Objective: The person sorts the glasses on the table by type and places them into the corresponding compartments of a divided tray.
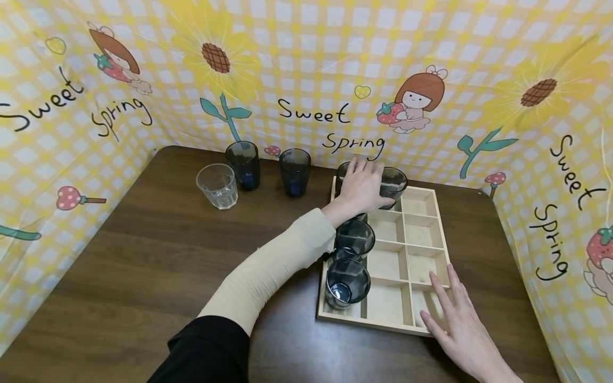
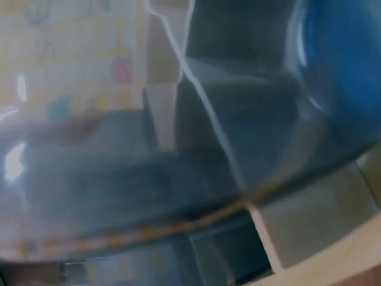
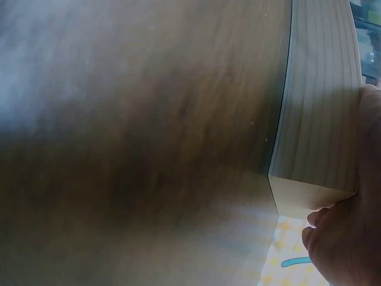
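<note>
My left hand (image 1: 361,186) is at the far side of a wooden divided tray (image 1: 366,321). Its thumb lies across the front of a smoked glass (image 1: 395,181) in the back row, and its index finger is at that glass's left side. Partly hidden behind the same hand is another smoked glass (image 1: 342,171) at the back left. Nearer, in the left column, stand two more, a smoked glass (image 1: 354,239) and a front smoked glass (image 1: 347,284). My right hand (image 1: 462,324), fingers spread, rests on the tray's front right corner.
Left of the tray on the brown table (image 1: 158,255) stand a clear glass (image 1: 217,186), a dark glass (image 1: 242,165) and a second dark glass (image 1: 295,173). A yellow checked cloth (image 1: 306,69) rises behind the table and along both sides.
</note>
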Available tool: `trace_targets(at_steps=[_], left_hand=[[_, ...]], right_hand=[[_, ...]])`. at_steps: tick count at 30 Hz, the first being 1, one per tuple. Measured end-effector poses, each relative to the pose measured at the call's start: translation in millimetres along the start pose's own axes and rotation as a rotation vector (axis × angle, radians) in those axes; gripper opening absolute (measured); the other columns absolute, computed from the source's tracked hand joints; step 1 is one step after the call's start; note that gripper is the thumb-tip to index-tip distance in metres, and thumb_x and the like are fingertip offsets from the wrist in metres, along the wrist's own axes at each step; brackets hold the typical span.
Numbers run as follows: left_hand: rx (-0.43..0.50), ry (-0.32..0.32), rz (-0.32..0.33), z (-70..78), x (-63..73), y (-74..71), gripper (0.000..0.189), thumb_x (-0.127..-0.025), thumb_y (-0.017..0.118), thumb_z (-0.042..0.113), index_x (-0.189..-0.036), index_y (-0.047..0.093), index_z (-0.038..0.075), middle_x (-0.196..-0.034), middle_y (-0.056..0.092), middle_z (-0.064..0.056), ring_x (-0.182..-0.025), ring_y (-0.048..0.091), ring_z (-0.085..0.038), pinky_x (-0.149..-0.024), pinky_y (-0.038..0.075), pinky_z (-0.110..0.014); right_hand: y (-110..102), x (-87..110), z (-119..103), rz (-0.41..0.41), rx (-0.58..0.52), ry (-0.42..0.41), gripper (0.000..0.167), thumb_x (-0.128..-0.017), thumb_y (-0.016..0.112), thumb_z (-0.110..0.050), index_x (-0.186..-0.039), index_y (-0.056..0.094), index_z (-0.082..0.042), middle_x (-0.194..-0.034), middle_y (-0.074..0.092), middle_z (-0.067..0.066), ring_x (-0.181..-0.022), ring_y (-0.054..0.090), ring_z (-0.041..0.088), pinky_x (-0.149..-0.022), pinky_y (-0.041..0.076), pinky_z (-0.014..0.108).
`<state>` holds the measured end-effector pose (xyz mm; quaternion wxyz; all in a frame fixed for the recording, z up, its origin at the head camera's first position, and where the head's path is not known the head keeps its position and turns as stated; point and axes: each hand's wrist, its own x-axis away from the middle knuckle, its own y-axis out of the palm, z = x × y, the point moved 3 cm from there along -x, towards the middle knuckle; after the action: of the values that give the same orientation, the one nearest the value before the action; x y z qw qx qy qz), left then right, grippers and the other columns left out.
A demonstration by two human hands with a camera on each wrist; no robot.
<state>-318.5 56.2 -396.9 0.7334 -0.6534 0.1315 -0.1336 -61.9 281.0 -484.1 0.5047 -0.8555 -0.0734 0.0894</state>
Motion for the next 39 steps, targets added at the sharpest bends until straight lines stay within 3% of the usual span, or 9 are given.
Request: trace_targets(at_steps=[10,13,17,22,29,34,39], left_hand=[[0.026,0.009,-0.004,-1.2,0.7,-1.8,0.101,-0.098,0.065,0.077,-0.174,0.033,0.019,-0.173,0.045,-0.007,-0.166,0.033,-0.030,-0.140,0.017,-0.050],[0.111,0.035,0.003,-3.9,1.9,-5.4,0.098,-0.100,0.059,0.078,-0.172,0.038,0.016,-0.174,0.044,-0.010,-0.167,0.033,-0.030,-0.141,0.017,-0.052],[0.310,0.080,0.035,-12.9,5.5,-14.9,0.092,-0.103,0.056,0.075,-0.168,0.045,0.011,-0.176,0.043,-0.014,-0.168,0.033,-0.032,-0.141,0.017,-0.054],[0.494,0.078,0.105,-34.8,16.9,-28.9,0.083,-0.107,0.062,0.063,-0.168,0.045,0.009,-0.177,0.041,-0.016,-0.168,0.033,-0.037,-0.139,0.025,-0.054],[0.558,0.016,0.247,-73.8,43.5,-43.2,0.074,-0.108,0.065,0.053,-0.168,0.045,0.014,-0.176,0.041,-0.017,-0.168,0.031,-0.038,-0.138,0.023,-0.059],[0.606,-0.049,0.349,-98.9,62.6,-42.3,0.069,-0.109,0.067,0.043,-0.167,0.046,0.010,-0.173,0.043,-0.018,-0.167,0.030,-0.039,-0.138,0.024,-0.057],[0.620,-0.103,0.398,-121.8,74.5,-32.6,0.073,-0.109,0.068,0.040,-0.168,0.041,0.006,-0.175,0.038,-0.023,-0.168,0.027,-0.043,-0.137,0.024,-0.060]], right_hand=[[0.5,0.4,-0.4,-0.004,0.032,-0.016,0.091,-0.107,0.071,-0.037,-0.178,0.018,-0.019,-0.187,-0.005,0.014,-0.162,0.019,0.064,-0.112,0.032,0.088],[1.1,0.3,-0.7,-0.009,0.032,-0.014,0.091,-0.107,0.071,-0.038,-0.178,0.017,-0.019,-0.187,-0.005,0.014,-0.162,0.019,0.064,-0.114,0.031,0.087],[0.9,0.8,-0.8,-0.010,0.028,-0.008,0.091,-0.107,0.070,-0.038,-0.178,0.016,-0.019,-0.187,-0.005,0.014,-0.163,0.018,0.063,-0.116,0.030,0.086],[0.9,2.5,-0.1,-0.011,0.027,-0.001,0.092,-0.107,0.070,-0.038,-0.178,0.015,-0.020,-0.187,-0.005,0.014,-0.164,0.018,0.061,-0.114,0.031,0.087],[0.1,2.7,0.6,-0.015,0.030,0.000,0.093,-0.107,0.070,-0.039,-0.178,0.014,-0.020,-0.187,-0.007,0.014,-0.162,0.019,0.064,-0.111,0.033,0.088],[-1.0,0.9,0.5,-0.019,0.033,-0.003,0.094,-0.107,0.070,-0.039,-0.178,0.013,-0.018,-0.187,-0.007,0.014,-0.161,0.020,0.064,-0.109,0.035,0.088],[-1.4,-0.1,-0.9,-0.024,0.052,0.004,0.096,-0.107,0.070,-0.040,-0.178,0.012,-0.015,-0.187,-0.007,0.015,-0.160,0.023,0.064,-0.105,0.040,0.087]])
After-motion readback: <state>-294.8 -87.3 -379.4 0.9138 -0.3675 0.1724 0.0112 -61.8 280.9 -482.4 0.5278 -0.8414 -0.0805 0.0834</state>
